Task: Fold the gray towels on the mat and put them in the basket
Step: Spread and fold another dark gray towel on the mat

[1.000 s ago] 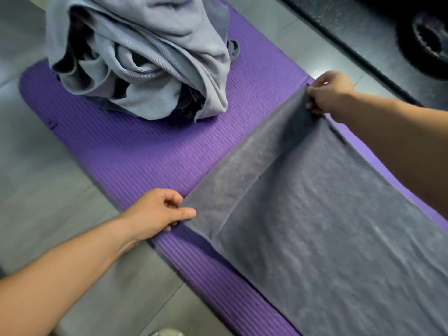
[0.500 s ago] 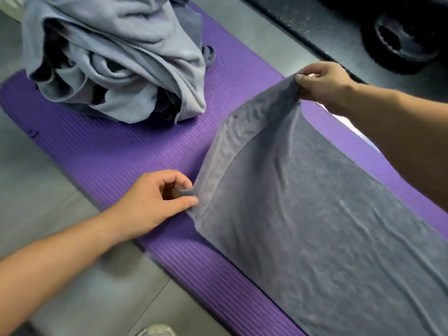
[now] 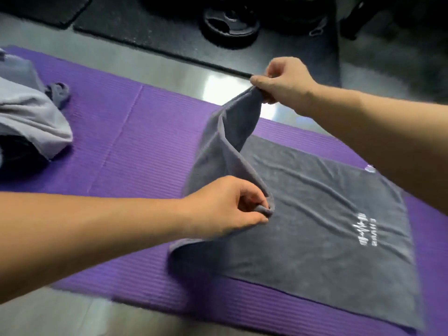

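Note:
A dark gray towel point(image 3: 327, 234) with a white logo lies spread on the purple mat point(image 3: 135, 151). Its left end is lifted off the mat and curls over toward the right. My left hand point(image 3: 225, 209) pinches the near corner of that end, low above the towel. My right hand point(image 3: 283, 81) pinches the far corner and holds it higher, above the mat's far edge. A heap of lighter gray towels point(image 3: 31, 112) sits at the mat's left end. No basket is in view.
Gray floor surrounds the mat. A black rubber floor mat point(image 3: 150, 32) lies beyond it, with a black weight plate point(image 3: 229, 23) and other dark gym gear at the back.
Both hands have lifted the towel's left end off the mat and carried it rightward over the towel. The view has swung right, so the towel heap now sits at the left edge.

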Tool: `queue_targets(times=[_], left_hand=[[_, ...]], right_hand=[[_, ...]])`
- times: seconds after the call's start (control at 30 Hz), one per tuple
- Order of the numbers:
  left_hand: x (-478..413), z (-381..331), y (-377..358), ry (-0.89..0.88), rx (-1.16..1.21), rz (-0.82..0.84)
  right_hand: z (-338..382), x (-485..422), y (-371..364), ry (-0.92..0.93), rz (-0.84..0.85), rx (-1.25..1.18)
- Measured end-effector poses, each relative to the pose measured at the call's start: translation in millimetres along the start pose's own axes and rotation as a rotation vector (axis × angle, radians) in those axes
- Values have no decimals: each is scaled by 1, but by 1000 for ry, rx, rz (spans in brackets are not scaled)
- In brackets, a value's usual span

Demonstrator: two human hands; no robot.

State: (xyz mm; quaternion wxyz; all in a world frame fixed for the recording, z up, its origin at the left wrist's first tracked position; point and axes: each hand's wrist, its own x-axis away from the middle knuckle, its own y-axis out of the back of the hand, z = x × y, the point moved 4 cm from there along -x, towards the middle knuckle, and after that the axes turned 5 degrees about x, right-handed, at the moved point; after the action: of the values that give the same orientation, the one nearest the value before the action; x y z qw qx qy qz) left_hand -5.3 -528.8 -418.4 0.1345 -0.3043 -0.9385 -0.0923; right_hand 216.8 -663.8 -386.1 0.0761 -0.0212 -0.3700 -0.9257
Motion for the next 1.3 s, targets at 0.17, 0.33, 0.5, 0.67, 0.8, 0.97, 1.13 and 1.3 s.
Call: queue_targets(times=[0.17, 0.33, 0.5, 0.67, 0.8, 0.97, 1.13, 1.3], left_hand=[[-62, -9, -141, -4, 51, 27], [-97, 2, -257, 24, 89, -16], [-119, 10, -325, 52, 5, 16], [-134, 17, -373, 39, -149, 101], [-143, 22, -407, 0, -184, 135], [-154, 31, -435, -19, -212, 144], [-166, 47, -446, 0, -281, 156], [-169, 56, -461, 8, -332, 176]], right_hand=[[-100, 47, 97, -127, -94, 18], [-213, 74, 163, -251, -184, -76], [-302, 96, 199, -371, -240, -106], [-377, 115, 211, -460, -230, -154], [-418, 132, 211, -492, -249, -181], [-457, 141, 211, -487, -271, -148], [-482, 147, 203, -483, -184, -51], [-489, 149, 204, -476, -218, -12]])
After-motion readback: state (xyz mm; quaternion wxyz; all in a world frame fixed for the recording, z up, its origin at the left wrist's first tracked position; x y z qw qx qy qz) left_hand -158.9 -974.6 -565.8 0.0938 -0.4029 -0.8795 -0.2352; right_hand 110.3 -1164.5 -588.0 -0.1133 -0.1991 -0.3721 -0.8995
